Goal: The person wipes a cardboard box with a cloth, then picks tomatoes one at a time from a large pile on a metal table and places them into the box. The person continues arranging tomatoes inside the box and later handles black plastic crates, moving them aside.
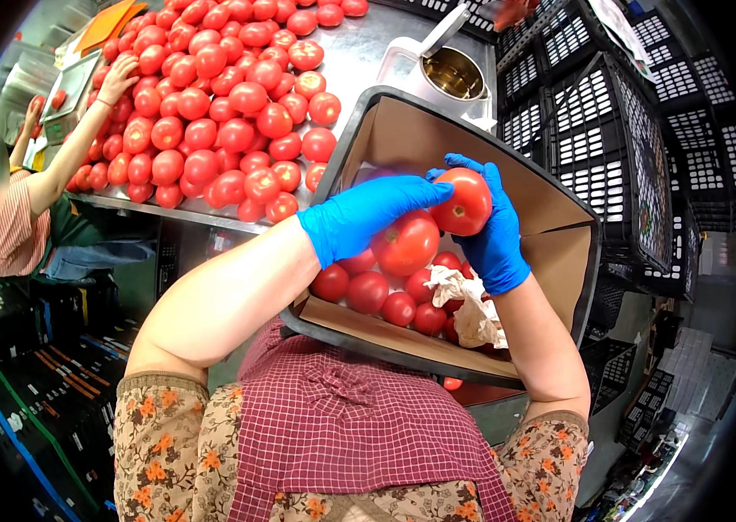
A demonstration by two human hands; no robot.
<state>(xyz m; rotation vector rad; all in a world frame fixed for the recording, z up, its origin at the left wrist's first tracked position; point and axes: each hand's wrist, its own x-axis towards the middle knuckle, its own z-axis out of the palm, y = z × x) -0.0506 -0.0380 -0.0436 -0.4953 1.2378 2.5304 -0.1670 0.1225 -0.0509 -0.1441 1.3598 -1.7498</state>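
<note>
Both of my hands wear blue gloves over a black crate [593, 274] lined with brown cardboard. My right hand [492, 241] is wrapped around a red tomato [462, 201], its stem scar facing up. Reaching in from the left, my left hand [368, 212] has a larger tomato [406, 243] under its palm, and its thumb side touches the tomato in my right hand. The left fingers are mostly hidden beneath. Below, several tomatoes [368, 292] lie in the crate, with crumpled whitish paper [472, 313] on top of them by my right wrist.
A large heap of tomatoes [211, 117] covers much of the metal table [358, 59]. A white lidded container [453, 75] stands behind the crate. Black perforated crates [590, 130] are stacked at right. At left, a co-worker's hand [119, 78] touches the heap near a scale [71, 88].
</note>
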